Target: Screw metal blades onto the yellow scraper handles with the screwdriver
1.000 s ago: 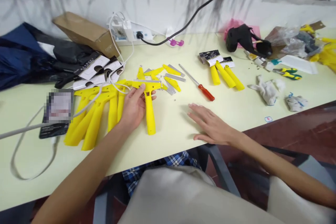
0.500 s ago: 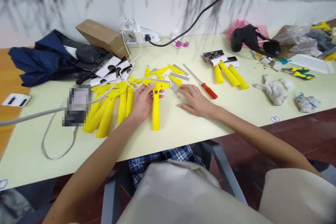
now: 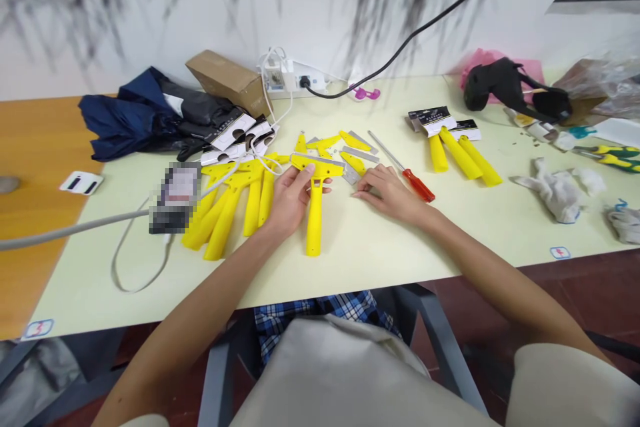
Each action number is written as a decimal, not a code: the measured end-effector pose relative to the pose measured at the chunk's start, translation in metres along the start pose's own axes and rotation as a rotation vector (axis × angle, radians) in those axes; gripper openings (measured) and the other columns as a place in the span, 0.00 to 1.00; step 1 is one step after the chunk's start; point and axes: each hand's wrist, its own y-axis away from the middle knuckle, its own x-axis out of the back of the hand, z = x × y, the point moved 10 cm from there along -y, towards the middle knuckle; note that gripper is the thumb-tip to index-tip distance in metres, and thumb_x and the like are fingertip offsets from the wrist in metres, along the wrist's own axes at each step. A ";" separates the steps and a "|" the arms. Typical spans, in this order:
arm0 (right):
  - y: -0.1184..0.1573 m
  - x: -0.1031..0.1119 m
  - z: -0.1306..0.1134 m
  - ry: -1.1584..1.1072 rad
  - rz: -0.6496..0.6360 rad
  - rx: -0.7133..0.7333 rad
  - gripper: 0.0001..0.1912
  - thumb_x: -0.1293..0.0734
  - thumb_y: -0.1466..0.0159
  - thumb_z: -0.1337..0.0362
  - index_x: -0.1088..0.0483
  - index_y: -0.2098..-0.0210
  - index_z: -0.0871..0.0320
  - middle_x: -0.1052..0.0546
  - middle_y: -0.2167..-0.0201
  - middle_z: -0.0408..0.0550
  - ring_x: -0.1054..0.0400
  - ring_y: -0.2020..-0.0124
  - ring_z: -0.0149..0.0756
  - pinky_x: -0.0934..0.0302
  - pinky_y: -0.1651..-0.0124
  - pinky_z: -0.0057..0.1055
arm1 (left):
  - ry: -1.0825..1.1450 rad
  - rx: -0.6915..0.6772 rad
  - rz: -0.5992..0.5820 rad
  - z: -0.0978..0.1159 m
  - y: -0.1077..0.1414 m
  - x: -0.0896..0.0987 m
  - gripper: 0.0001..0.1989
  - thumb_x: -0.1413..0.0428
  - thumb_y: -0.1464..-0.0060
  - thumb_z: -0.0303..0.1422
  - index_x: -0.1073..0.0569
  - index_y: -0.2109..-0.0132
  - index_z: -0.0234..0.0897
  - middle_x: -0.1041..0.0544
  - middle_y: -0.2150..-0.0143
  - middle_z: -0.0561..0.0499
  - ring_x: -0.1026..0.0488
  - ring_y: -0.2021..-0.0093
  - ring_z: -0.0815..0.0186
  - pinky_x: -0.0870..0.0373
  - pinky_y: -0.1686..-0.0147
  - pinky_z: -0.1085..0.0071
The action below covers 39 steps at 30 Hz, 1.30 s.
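Note:
My left hand [image 3: 290, 200] grips a yellow scraper [image 3: 314, 217] by its wide head, thumb on top. The scraper's handle points toward me, and a metal blade strip runs along its far edge. To the right, my right hand [image 3: 387, 192] rests low over the table with fingers curled and the thumb close to them. Whatever may be between those fingertips is too small to see. Just beyond them lie a grey blade [image 3: 351, 175], a yellow head cover [image 3: 353, 161] and several other yellow pieces and metal strips. A red-handled screwdriver [image 3: 418, 185] lies beside my right hand.
Several yellow scraper handles [image 3: 223, 223] lie left of my left hand, with a cable and a blurred device [image 3: 175, 197] over them. Carded yellow scrapers [image 3: 463, 155] lie at the right. A box [image 3: 230, 83], power strip [image 3: 313, 80], umbrella [image 3: 130, 113] and white gloves [image 3: 557, 190] are around.
The view has swung left, so everything sits further right in the picture. My right hand's fingers have curled in closer to the thumb. My left hand still holds the scraper.

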 end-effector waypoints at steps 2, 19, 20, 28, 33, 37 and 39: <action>-0.001 -0.001 0.001 -0.001 -0.006 -0.012 0.12 0.34 0.18 0.53 0.26 0.53 0.54 0.19 0.55 0.53 0.30 0.49 0.53 0.42 0.46 0.46 | 0.002 0.000 -0.008 0.001 0.002 -0.002 0.20 0.22 0.44 0.45 0.21 0.57 0.40 0.13 0.54 0.48 0.11 0.47 0.52 0.11 0.49 0.60; -0.002 -0.011 -0.003 0.163 -0.028 -0.029 0.16 0.44 0.16 0.55 0.29 0.51 0.56 0.23 0.49 0.61 0.33 0.48 0.57 0.37 0.43 0.52 | 0.013 0.006 -0.087 0.006 0.006 -0.013 0.22 0.23 0.44 0.47 0.18 0.50 0.41 0.12 0.46 0.45 0.11 0.46 0.51 0.11 0.50 0.59; -0.004 -0.012 -0.003 0.182 -0.032 -0.023 0.17 0.45 0.16 0.56 0.28 0.51 0.56 0.22 0.49 0.61 0.33 0.48 0.57 0.37 0.43 0.53 | 0.015 0.009 -0.086 0.006 0.005 -0.013 0.23 0.22 0.45 0.47 0.19 0.51 0.41 0.12 0.46 0.45 0.11 0.46 0.51 0.11 0.50 0.58; -0.024 -0.008 -0.008 0.142 0.007 0.023 0.15 0.45 0.18 0.59 0.29 0.53 0.56 0.21 0.51 0.63 0.30 0.49 0.55 0.34 0.42 0.54 | 0.004 0.042 -0.090 -0.002 0.003 -0.011 0.25 0.23 0.44 0.48 0.19 0.47 0.40 0.12 0.45 0.43 0.12 0.46 0.52 0.12 0.51 0.61; -0.038 0.010 0.007 -0.325 0.158 -0.122 0.12 0.41 0.18 0.52 0.36 0.53 0.53 0.21 0.60 0.49 0.28 0.62 0.41 0.33 0.56 0.41 | 0.010 0.074 -0.107 -0.005 0.006 -0.015 0.24 0.23 0.44 0.47 0.18 0.49 0.39 0.12 0.45 0.43 0.12 0.49 0.55 0.11 0.51 0.61; -0.038 0.012 0.017 -0.637 0.284 -0.183 0.22 0.31 0.23 0.40 0.33 0.56 0.53 0.25 0.64 0.44 0.30 0.66 0.37 0.34 0.62 0.36 | 0.000 0.114 -0.104 -0.012 0.006 -0.015 0.23 0.23 0.43 0.45 0.17 0.48 0.39 0.12 0.46 0.43 0.11 0.49 0.54 0.11 0.51 0.60; -0.034 0.012 0.016 -0.756 0.313 -0.188 0.24 0.26 0.27 0.40 0.30 0.56 0.53 0.23 0.62 0.45 0.27 0.63 0.37 0.30 0.59 0.36 | 0.000 0.138 -0.098 -0.016 0.006 -0.013 0.21 0.23 0.43 0.44 0.17 0.50 0.38 0.12 0.47 0.42 0.11 0.49 0.53 0.10 0.51 0.60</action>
